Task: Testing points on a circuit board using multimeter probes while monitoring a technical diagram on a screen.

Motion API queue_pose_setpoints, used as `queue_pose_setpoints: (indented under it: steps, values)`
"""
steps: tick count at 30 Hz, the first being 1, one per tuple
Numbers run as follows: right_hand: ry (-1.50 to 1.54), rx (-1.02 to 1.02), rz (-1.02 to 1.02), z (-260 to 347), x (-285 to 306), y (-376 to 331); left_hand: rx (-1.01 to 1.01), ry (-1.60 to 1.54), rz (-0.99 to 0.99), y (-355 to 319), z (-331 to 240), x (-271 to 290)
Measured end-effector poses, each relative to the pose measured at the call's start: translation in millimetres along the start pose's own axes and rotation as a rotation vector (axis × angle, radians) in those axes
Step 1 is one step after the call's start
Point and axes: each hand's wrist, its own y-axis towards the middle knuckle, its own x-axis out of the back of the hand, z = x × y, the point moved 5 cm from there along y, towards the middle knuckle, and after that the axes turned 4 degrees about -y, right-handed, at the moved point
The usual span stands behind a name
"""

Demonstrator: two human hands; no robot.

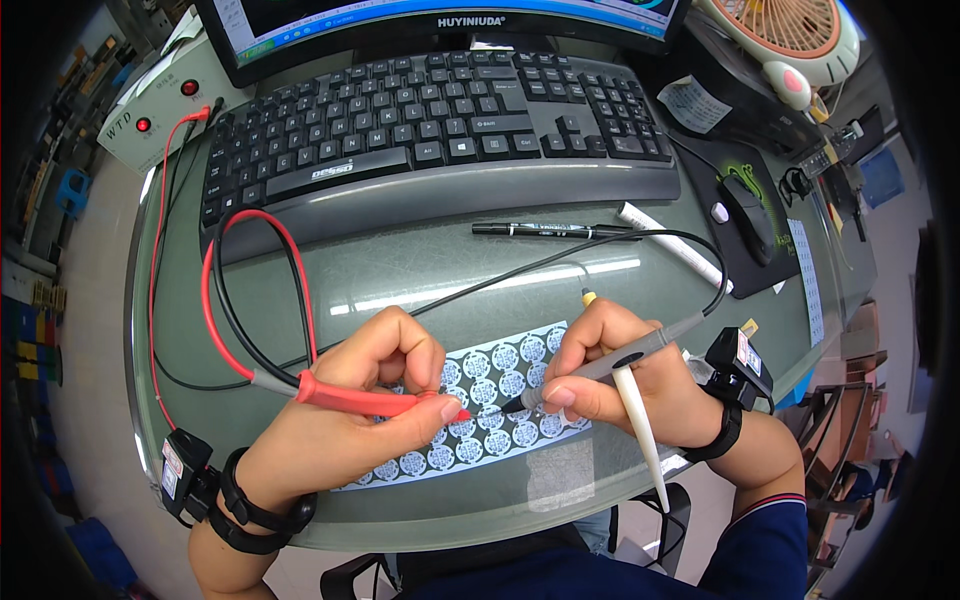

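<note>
My left hand (345, 440) is closed around a red test probe (360, 400), whose red tip points right. My right hand (660, 395) pinches a grey test probe (655, 343) with a black front end pointing left. The two probe tips nearly meet above a panel of round white circuit patterns (483, 391) in rows on the desk; I cannot tell whether they touch it. A curved white pointed piece (643, 440) hangs down from the grey probe beside my right hand. My fingers and hands hide parts of the panel.
Beyond my hands stand a black keyboard (400, 130) and monitor (450, 30). A black marker (545, 230) and white tube (680, 248) lie right of centre. A mouse (748, 220) is farther right, a fan (790, 35) behind. Probe leads loop to a box (165, 110) at left.
</note>
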Motion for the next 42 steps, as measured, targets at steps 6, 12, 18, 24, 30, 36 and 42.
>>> queue_pose_setpoints:
  steps: [6,12,18,24,30,36,42]
  values:
    - [-0.027,0.003,-0.007,0.8,1.2,1.1,0.007,-0.005,-0.005,1.0,2.6,0.6]
    - [0.027,-0.053,-0.094,1.2,1.0,0.0,-0.024,0.047,-0.008,1.9,-0.4,-1.7]
    - [0.023,-0.032,-0.098,2.7,0.3,0.4,-0.043,0.062,0.004,1.8,-1.3,-2.4]
    - [-0.125,0.031,-0.035,4.1,2.6,1.1,-0.04,0.048,-0.006,1.9,0.6,-2.6]
    - [-0.022,0.009,-0.083,0.7,4.6,-1.2,0.024,0.011,-0.029,2.2,3.2,-1.2]
    - [-0.042,-0.004,-0.042,-1.8,8.2,-0.9,0.033,0.017,-0.029,2.4,0.3,-2.2]
    - [-0.04,-0.013,-0.032,-1.3,6.7,-0.3,0.022,0.046,-0.031,2.0,-1.8,-2.8]
